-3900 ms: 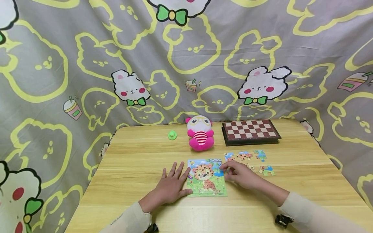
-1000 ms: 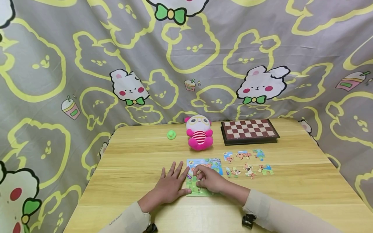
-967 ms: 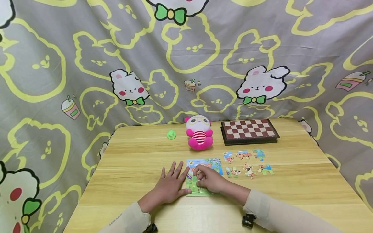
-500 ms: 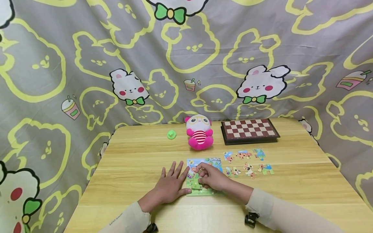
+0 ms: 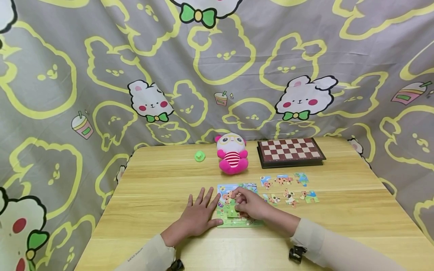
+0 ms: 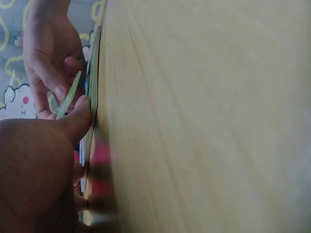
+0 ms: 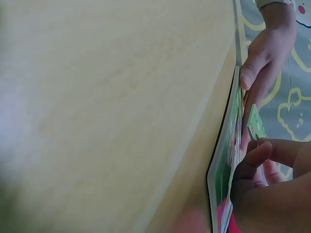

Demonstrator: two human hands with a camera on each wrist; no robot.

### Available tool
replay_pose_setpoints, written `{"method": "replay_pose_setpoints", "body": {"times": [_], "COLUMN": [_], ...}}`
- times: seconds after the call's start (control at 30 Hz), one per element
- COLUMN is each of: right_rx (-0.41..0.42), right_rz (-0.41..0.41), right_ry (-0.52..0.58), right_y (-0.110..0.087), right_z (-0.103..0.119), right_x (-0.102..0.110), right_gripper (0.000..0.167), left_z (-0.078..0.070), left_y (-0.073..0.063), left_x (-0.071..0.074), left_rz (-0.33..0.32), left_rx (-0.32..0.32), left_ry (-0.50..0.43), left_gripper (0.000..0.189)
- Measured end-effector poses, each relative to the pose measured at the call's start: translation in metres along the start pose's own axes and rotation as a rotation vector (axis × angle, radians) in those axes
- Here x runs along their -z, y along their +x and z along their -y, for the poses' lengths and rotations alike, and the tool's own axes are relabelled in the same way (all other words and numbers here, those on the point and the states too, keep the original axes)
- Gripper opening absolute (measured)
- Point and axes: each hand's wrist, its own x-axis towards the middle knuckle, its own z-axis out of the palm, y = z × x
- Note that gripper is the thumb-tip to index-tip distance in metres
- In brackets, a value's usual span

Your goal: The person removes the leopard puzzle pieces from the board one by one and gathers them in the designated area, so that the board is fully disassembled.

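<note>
A square jigsaw board (image 5: 222, 223) with a leopard picture lies on the wooden table. My left hand (image 5: 196, 218) rests flat beside it, fingers spread, with the thumb on the board's lower left edge. Over the board, my right hand (image 5: 252, 205) pinches a green puzzle piece (image 7: 255, 122) between thumb and fingers. In the left wrist view the green piece (image 6: 71, 94) stands tilted, lifted off the board surface. Part of the board's right side is hidden behind the right hand.
Right of the board lie several loose puzzle pieces (image 5: 284, 180) in two rows. Farther back are a green toy duck (image 5: 199, 156), a pink panda plush (image 5: 232, 154) and a folded chessboard (image 5: 291, 151). A patterned curtain (image 5: 190, 67) hangs behind the table.
The right hand first moved left from the loose pieces onto the board. Over the last second it has lifted a green piece and shifted slightly right with it. The left hand stays put.
</note>
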Motion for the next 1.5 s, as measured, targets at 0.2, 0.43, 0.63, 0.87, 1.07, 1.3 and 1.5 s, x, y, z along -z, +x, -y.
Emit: {"method": "replay_pose_setpoints", "body": {"times": [0.2,0.43,0.63,0.87,1.07,1.3,1.5], "right_rx": [0.012,-0.010,-0.003,-0.006,0.003,0.007,-0.008], "right_rz": [-0.022,-0.045,-0.063,-0.086,-0.086,-0.100,-0.125], "right_ry": [-0.056,-0.040,-0.058,-0.120,-0.128,-0.110,-0.172], "right_y": [-0.007,-0.017,-0.026,-0.041,-0.055,-0.072,-0.082], "right_z": [-0.001,-0.001,-0.006,-0.013,-0.022,-0.031,-0.036], "right_x": [0.009,0.020,0.028,0.039,0.050,0.063,0.071], "right_gripper": [0.023,0.025,0.026,0.023,0.021,0.020,0.021], "left_z": [0.001,0.000,0.001,0.001,0.001,0.000,0.001], "left_y": [0.001,0.001,0.000,0.001,0.001,0.001,0.000], "left_x": [-0.001,-0.001,0.000,-0.004,-0.004,-0.002,-0.003], "left_rz": [0.000,0.002,0.004,0.003,-0.001,-0.001,0.001], "left_rx": [0.006,0.003,-0.001,0.000,-0.002,-0.007,0.000], "left_ry": [-0.001,-0.009,-0.024,-0.029,-0.027,-0.026,-0.029], "left_gripper": [0.090,0.090,0.090,0.091,0.091,0.091,0.090]}}
